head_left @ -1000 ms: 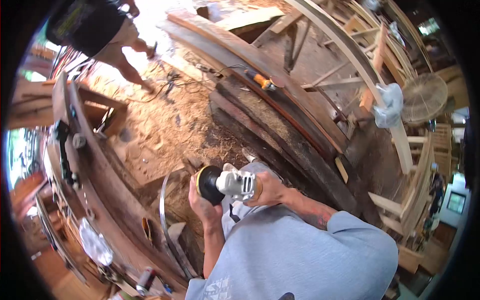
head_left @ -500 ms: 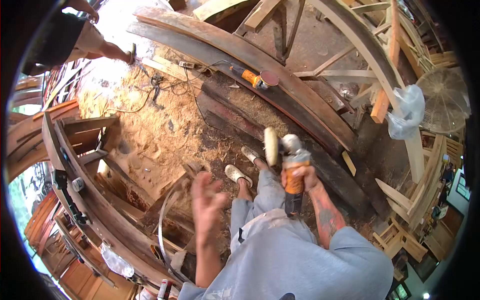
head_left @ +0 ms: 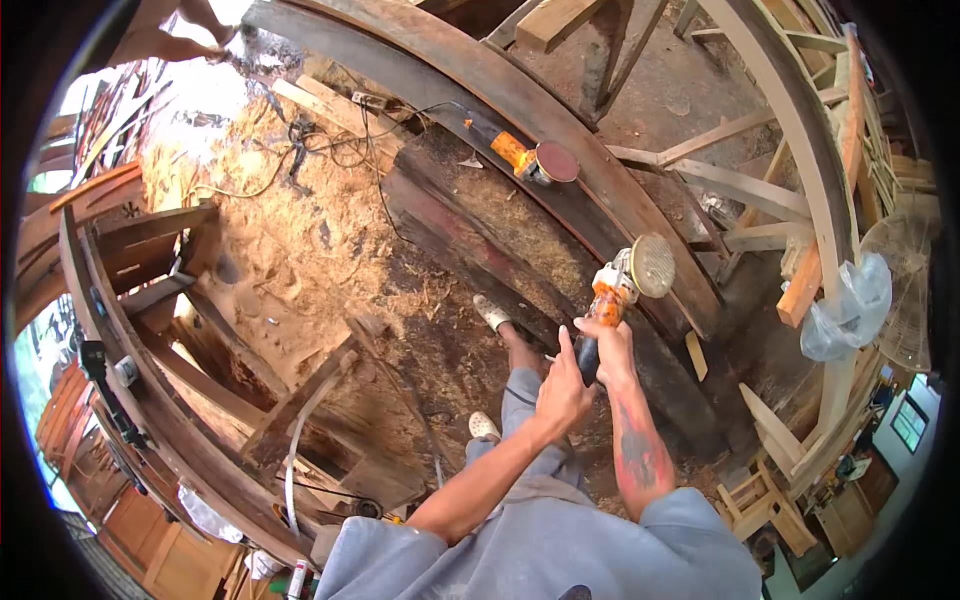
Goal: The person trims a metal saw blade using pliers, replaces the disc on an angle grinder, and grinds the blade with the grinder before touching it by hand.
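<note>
Right hand [head_left: 616, 352]: closes around the rear part of an orange-and-black angle grinder [head_left: 607, 302], thumb laid along the body.
Left hand [head_left: 564, 395]: sits right at the black end of the same tool, index finger stretched upward, other fingers bent; impossible to tell whether gripping or merely beside.
Held tool: points up and to the right, out in front of the grey-blue shirt [head_left: 560, 550]; ends in a silver metal head and a round, pale yellow disc [head_left: 654, 265], flat face showing.
Orange second grinder [head_left: 513, 151]: lies on long, curved, brown wooden planks [head_left: 615, 185], farther off than the held one; carries a round, reddish-brown disc [head_left: 557, 162].
Ground: bears a wide spread of loose tan sawdust [head_left: 300, 240], left of the planks.
Feet: wear cream-coloured shoes [head_left: 482, 427], one ahead of the other.
Right side: shows a clear plastic bag [head_left: 850, 310] on a pale, curved wooden beam [head_left: 808, 120], near a round wire-caged fan [head_left: 905, 310].
Left side: holds dark brown, curved timbers [head_left: 165, 410].
Top left: shows bare legs of another person [head_left: 165, 42], cut off by the view's edge.
</note>
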Motion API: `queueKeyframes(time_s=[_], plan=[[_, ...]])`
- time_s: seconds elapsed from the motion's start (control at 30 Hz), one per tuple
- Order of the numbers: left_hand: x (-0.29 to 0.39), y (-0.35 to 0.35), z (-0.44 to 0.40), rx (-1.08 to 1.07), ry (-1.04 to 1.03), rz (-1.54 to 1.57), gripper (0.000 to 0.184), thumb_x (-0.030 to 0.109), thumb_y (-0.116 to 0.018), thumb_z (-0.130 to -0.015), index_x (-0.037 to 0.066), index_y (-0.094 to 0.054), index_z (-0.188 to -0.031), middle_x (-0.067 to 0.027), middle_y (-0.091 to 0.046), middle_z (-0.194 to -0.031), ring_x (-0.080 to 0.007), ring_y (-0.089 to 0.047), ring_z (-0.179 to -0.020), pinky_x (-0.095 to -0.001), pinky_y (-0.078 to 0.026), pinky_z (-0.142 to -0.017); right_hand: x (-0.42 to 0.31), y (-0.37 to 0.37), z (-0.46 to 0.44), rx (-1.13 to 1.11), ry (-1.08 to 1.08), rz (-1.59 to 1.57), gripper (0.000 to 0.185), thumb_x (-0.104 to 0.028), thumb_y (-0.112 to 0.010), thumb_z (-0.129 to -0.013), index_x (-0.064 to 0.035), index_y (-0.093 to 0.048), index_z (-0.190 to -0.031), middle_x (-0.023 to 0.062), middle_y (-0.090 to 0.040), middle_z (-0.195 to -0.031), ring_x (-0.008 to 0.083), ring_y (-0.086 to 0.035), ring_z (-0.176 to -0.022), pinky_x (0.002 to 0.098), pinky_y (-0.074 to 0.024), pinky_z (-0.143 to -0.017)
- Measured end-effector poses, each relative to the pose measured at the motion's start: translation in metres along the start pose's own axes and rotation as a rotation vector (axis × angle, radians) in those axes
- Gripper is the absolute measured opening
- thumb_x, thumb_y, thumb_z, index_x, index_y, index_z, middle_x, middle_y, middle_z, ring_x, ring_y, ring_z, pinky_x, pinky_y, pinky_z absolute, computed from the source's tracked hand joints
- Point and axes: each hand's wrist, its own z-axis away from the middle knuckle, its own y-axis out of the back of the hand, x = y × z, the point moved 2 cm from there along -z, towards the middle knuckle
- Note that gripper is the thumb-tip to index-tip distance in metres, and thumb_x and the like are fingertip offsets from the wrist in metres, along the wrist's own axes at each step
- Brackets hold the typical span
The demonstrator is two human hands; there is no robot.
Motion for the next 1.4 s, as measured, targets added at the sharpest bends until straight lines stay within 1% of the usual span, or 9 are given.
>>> queueKeyframes(time_s=[0.1,0.2,0.47,0.73,0.9,1.03,1.2,1.27,1.4], plan=[[-0.013,-0.008,-0.006,-0.035,-0.173,-0.367,0.120,0.023,-0.086,-0.076,-0.005,-0.005,-0.161,-0.0320,-0.035,-0.153,-0.0502,-0.036,-0.143,-0.0580,-0.036,-0.113,0.009,0.012,-0.073,0.096,0.087,0.162,0.032,-0.006,-0.081,-0.067,-0.0031,-0.064,-0.094,0.0033,-0.064,-0.083,0.0170,-0.061,-0.069,0.0340,-0.0493,-0.066],[-0.045,0.014,0.027,0.107,-0.136,-0.199,0.114,0.028,-0.088,-0.075,-0.004,-0.018,-0.159,-0.0300,-0.035,-0.153,-0.0495,-0.040,-0.137,-0.0590,-0.036,-0.112,-0.005,0.036,-0.156,0.152,0.341,0.472,0.048,-0.011,-0.081,-0.059,-0.0012,-0.061,-0.101,0.0065,-0.064,-0.089,0.0231,-0.063,-0.075,0.0371,-0.0510,-0.072],[-0.252,0.035,0.148,0.058,0.493,-0.418,0.095,0.032,-0.080,-0.084,-0.004,-0.028,-0.155,-0.0332,-0.043,-0.148,-0.0497,-0.045,-0.134,-0.0582,-0.039,-0.109,-0.096,0.044,-0.292,0.148,0.604,0.851,0.067,-0.018,-0.077,-0.063,0.0015,-0.058,-0.124,0.0185,-0.067,-0.102,0.0335,-0.066,-0.094,0.0423,-0.0522,-0.085],[-0.253,-0.019,0.183,-0.032,0.650,-0.231,0.073,0.020,-0.065,-0.090,-0.003,-0.032,-0.150,-0.0347,-0.053,-0.131,-0.0528,-0.060,-0.113,-0.0601,-0.051,-0.093,-0.064,0.073,-0.346,0.358,0.809,1.142,0.088,-0.014,-0.074,-0.069,0.0005,-0.042,-0.149,0.0321,-0.052,-0.142,0.0472,-0.047,-0.136,0.0491,-0.0374,-0.115],[-0.222,-0.005,0.145,0.064,0.487,-0.189,0.067,0.017,-0.063,-0.092,-0.003,-0.035,-0.149,-0.0345,-0.055,-0.125,-0.0522,-0.062,-0.107,-0.0575,-0.054,-0.090,-0.054,0.069,-0.320,0.473,0.818,1.157,0.098,-0.027,-0.088,-0.074,0.0012,-0.036,-0.152,0.0311,-0.044,-0.149,0.0479,-0.041,-0.138,0.0557,-0.0310,-0.117],[-0.211,-0.008,0.150,0.080,0.544,-0.061,0.064,0.019,-0.062,-0.094,-0.003,-0.035,-0.148,-0.0356,-0.055,-0.128,-0.0535,-0.061,-0.109,-0.0577,-0.052,-0.093,-0.002,0.052,-0.239,0.727,0.838,1.077,0.090,-0.035,-0.086,-0.078,0.0019,-0.041,-0.146,0.0297,-0.051,-0.134,0.0482,-0.046,-0.127,0.0564,-0.0359,-0.109],[-0.222,-0.042,0.172,0.096,0.615,0.060,0.066,0.024,-0.061,-0.097,-0.002,-0.035,-0.151,-0.0353,-0.055,-0.130,-0.0532,-0.059,-0.113,-0.0573,-0.051,-0.097,0.038,-0.015,-0.283,0.105,0.275,0.429,0.063,-0.052,-0.079,-0.089,0.0002,-0.057,-0.118,0.0061,-0.063,-0.079,0.0264,-0.064,-0.071,0.0375,-0.0566,-0.072],[-0.226,-0.046,0.175,0.158,0.653,0.111,0.066,0.025,-0.061,-0.097,-0.002,-0.035,-0.151,-0.0357,-0.054,-0.130,-0.0536,-0.059,-0.113,-0.0574,-0.051,-0.097,-0.040,-0.097,-0.269,0.040,0.043,-0.183,0.064,-0.058,-0.078,-0.088,-0.0045,-0.058,-0.116,0.0076,-0.064,-0.084,0.0218,-0.065,-0.075,0.0356,-0.0580,-0.070],[-0.228,-0.049,0.180,0.214,0.710,0.154,0.066,0.026,-0.061,-0.097,-0.003,-0.036,-0.150,-0.0363,-0.055,-0.129,-0.0544,-0.060,-0.111,-0.0576,-0.052,-0.095,-0.085,-0.132,-0.363,-0.253,0.058,-0.251,0.051,-0.046,-0.071,-0.096,-0.0063,-0.058,-0.124,0.0087,-0.066,-0.090,0.0230,-0.066,-0.077,0.0335,-0.0590,-0.065]])
